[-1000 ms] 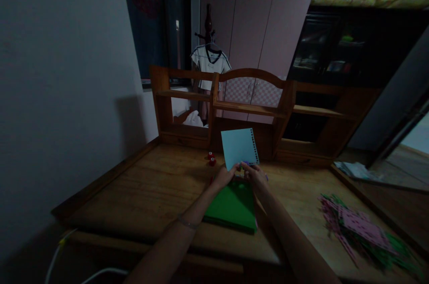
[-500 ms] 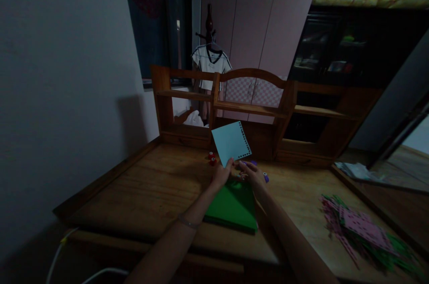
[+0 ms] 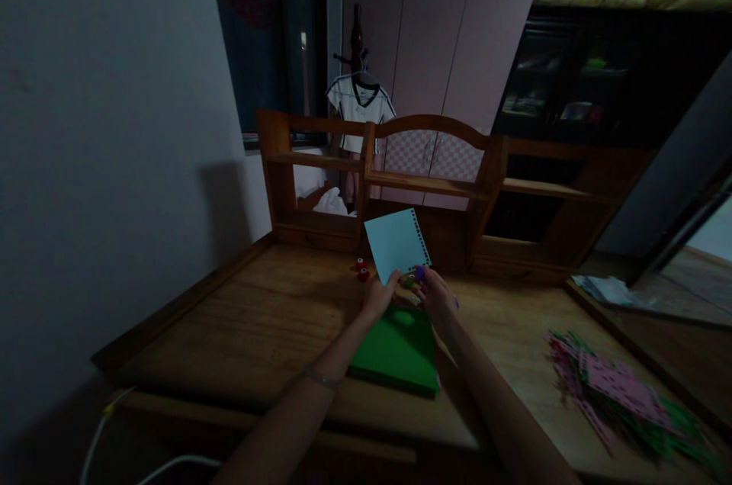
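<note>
My left hand (image 3: 380, 296) pinches the lower edge of a light blue paper sheet (image 3: 394, 242), which stands upright and has a row of punched holes along its right edge. My right hand (image 3: 435, 294) grips a small purple punch (image 3: 420, 273) at the sheet's lower right corner. Both hands hover over the far end of a green paper stack (image 3: 399, 351) lying on the wooden desk (image 3: 268, 325).
Two small red punches (image 3: 361, 269) sit on the desk just left of my hands. A heap of punched pink and green sheets (image 3: 614, 393) lies at the right. A wooden shelf unit (image 3: 428, 180) runs along the desk's back. A white cable (image 3: 114, 432) hangs at the front left.
The blue sheet tilted left, then turned back more upright. My right hand brought the purple punch up to the sheet's lower right corner.
</note>
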The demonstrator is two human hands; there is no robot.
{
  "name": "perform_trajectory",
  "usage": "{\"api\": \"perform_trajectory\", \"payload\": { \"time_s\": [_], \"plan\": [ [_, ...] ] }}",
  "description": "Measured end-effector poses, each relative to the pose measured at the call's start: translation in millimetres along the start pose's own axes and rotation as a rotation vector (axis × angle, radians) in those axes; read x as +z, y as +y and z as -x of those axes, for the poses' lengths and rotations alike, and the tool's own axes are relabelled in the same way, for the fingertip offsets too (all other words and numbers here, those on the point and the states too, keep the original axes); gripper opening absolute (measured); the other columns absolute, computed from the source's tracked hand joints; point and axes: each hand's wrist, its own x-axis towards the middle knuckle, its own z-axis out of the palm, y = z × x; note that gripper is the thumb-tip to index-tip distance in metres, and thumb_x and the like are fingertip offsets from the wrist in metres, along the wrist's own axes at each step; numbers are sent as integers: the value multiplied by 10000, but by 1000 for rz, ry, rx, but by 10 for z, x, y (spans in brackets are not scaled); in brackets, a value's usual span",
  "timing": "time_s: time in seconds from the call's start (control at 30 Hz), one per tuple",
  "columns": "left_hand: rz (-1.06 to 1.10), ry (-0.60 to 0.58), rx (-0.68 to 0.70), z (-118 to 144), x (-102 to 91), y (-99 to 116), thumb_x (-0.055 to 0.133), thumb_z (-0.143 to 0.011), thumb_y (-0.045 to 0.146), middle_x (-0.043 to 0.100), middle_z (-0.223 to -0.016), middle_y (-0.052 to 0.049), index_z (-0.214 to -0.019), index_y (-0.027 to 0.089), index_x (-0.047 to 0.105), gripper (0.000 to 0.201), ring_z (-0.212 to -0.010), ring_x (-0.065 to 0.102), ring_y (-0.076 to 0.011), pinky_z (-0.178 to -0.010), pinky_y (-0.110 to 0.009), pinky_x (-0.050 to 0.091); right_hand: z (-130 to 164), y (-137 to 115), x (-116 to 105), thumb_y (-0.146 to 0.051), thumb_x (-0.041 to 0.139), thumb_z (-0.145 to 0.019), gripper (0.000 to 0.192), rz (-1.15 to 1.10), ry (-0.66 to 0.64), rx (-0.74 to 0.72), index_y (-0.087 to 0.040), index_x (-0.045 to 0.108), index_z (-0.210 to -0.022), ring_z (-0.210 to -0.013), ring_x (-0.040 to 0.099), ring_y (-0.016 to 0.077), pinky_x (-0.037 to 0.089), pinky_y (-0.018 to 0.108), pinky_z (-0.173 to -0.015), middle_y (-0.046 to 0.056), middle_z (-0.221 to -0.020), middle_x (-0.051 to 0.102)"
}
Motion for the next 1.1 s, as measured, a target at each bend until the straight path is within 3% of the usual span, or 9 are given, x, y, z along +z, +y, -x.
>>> {"api": "perform_trajectory", "payload": {
  "time_s": [0.1,0.27,0.47,0.7,1.1],
  "plan": [
    [3,-42,-10,7,15,-15,509,-796,533,669,-777,-79,-904,133,648,437,-730,624,-194,-668,-269,466,-3,10,-10,-420,708,-670,316,-11,-1,-15,-217,646,-906,-907,610,215,505,306,-737,40,-983,645],
    [-9,-101,24,21,0,49,507,-802,520,634,-647,-39,-929,127,627,431,-540,565,-151,-540,-241,430,-5,9,-17,-425,718,-657,320,24,72,-52,-227,644,-898,-985,589,227,501,291,-743,47,-990,647],
    [-51,-62,-58,39,-50,172,523,-786,517,559,-507,-15,-761,119,625,411,-522,553,-156,-530,-237,409,-18,3,-18,-435,680,-692,328,46,64,-106,-228,632,-942,-986,584,221,493,286,-743,61,-1039,627],
    [-74,13,-3,42,-104,221,509,-805,457,615,-640,-28,-802,160,616,315,-624,578,-160,-606,-242,429,-30,-2,-32,-460,651,-700,349,59,83,-121,-241,625,-971,-932,591,201,480,266,-696,53,-1057,623],
    [-160,125,66,-56,-153,45,430,-862,345,635,-787,-61,-811,157,589,252,-736,583,-166,-675,-245,404,-43,7,-45,-465,668,-684,357,39,73,-109,-243,633,-962,-896,600,208,486,286,-674,56,-1040,629]
  ]
}}
